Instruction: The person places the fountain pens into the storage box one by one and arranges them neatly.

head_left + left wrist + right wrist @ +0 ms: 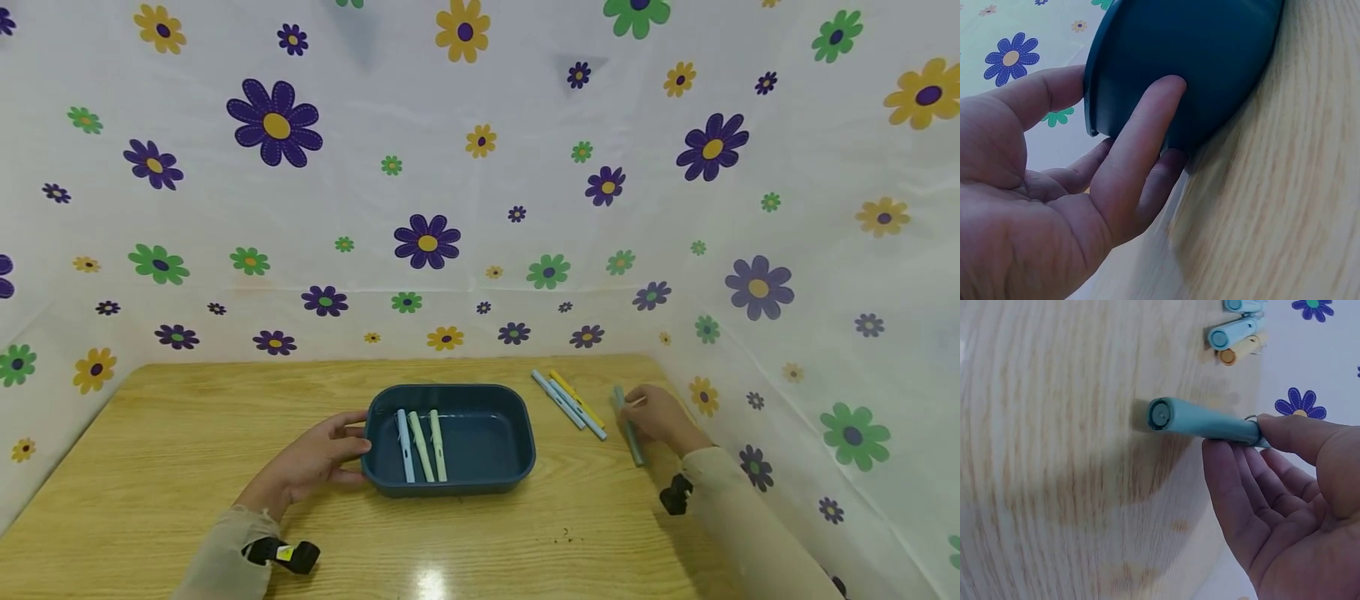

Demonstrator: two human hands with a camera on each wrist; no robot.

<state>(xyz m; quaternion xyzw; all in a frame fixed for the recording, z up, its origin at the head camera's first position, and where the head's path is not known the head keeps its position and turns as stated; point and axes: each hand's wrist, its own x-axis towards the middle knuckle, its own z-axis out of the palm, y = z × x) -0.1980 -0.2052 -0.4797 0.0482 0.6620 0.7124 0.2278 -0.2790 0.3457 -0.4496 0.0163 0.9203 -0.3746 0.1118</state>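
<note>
My left hand [318, 458] holds the left end of a dark teal plastic box [480, 490], thumb at the rim and fingers against the outer wall [1210, 69]. Inside the box, towards its left, lie a light blue pen [406, 446] and two pale green pens [422, 446]. To the right of the box, my right hand [660, 415] pinches a grey-green pen [634, 440] between thumb and fingers. In the right wrist view, the round end of this pen [1194, 419] points away from the hand, close over the table; whether it touches is unclear.
Between the box and my right hand, two light blue pens [558, 400] and a yellow pen [576, 398] lie side by side on the wooden table [225, 417]. A flower-printed white cloth [337, 208] rises behind and at the sides. Small dark specks [567, 533] dot the table's front.
</note>
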